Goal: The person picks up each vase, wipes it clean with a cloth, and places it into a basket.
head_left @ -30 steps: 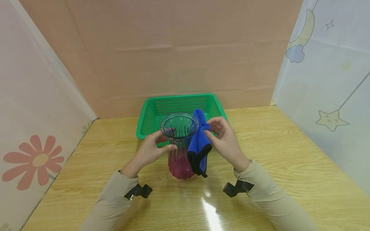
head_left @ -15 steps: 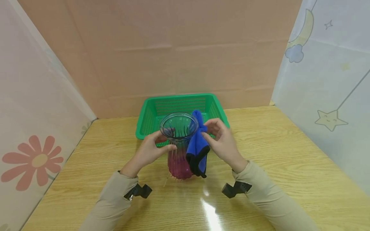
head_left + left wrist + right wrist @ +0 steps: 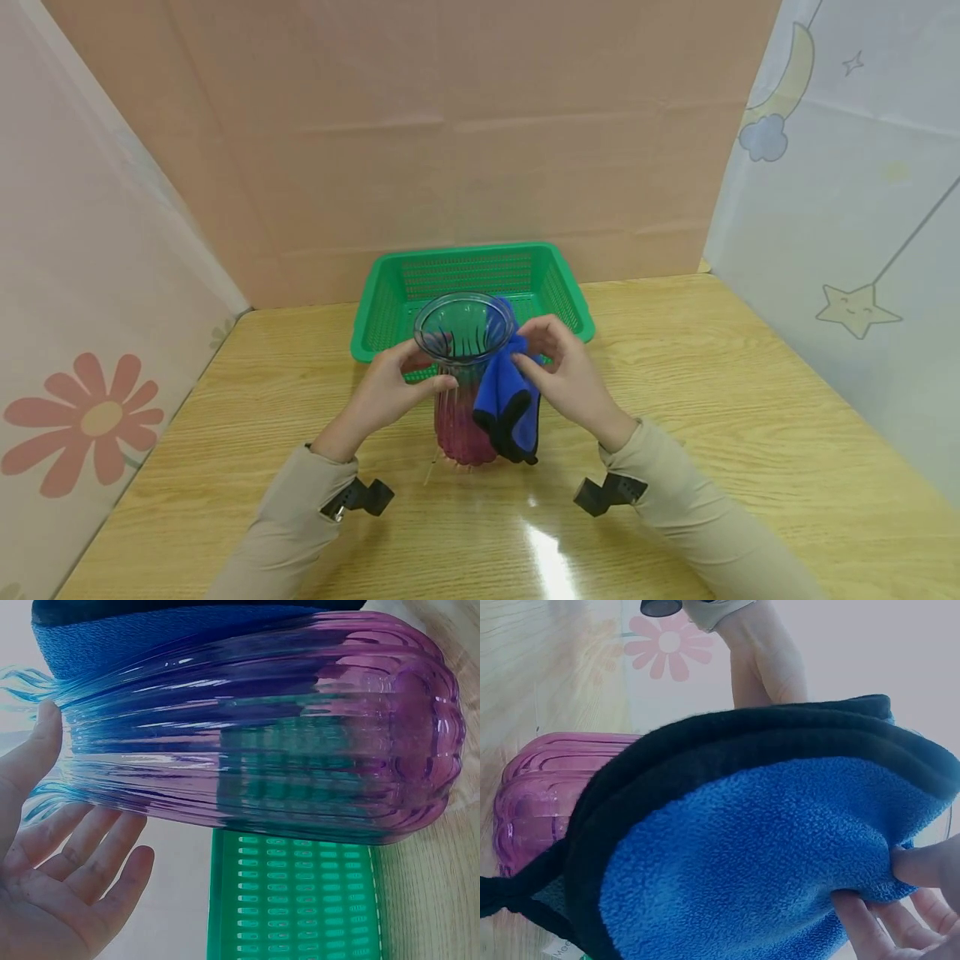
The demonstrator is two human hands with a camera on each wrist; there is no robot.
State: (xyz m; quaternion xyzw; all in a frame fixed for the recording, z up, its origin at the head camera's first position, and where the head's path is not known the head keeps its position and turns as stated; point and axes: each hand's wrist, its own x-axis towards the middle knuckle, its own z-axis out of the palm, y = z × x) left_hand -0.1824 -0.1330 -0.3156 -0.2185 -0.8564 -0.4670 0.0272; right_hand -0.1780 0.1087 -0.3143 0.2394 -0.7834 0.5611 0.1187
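A ribbed glass vase (image 3: 461, 421), blue-green at its flared rim and pink at the base, stands upright on the table. My left hand (image 3: 390, 387) grips its neck just under the rim, thumb in front and fingers round the far side. In the left wrist view the ribbed body of the vase (image 3: 300, 750) lies across the picture. My right hand (image 3: 570, 379) pinches a folded blue cloth (image 3: 498, 387) with black edging at the vase's right side. Up close, thumb and fingers dent the fuzzy cloth (image 3: 727, 847), which hides much of the vase.
Behind the vase a green perforated plastic basket (image 3: 362, 333) sits on the wooden table (image 3: 690, 358). A plain backdrop (image 3: 465, 150) rises at the rear, with printed panels on both sides. Each wrist wears a black camera mount.
My right hand has moved a little left and down with the cloth, whose top has sunk behind the vase's rim. The left hand and vase have stayed practically still.
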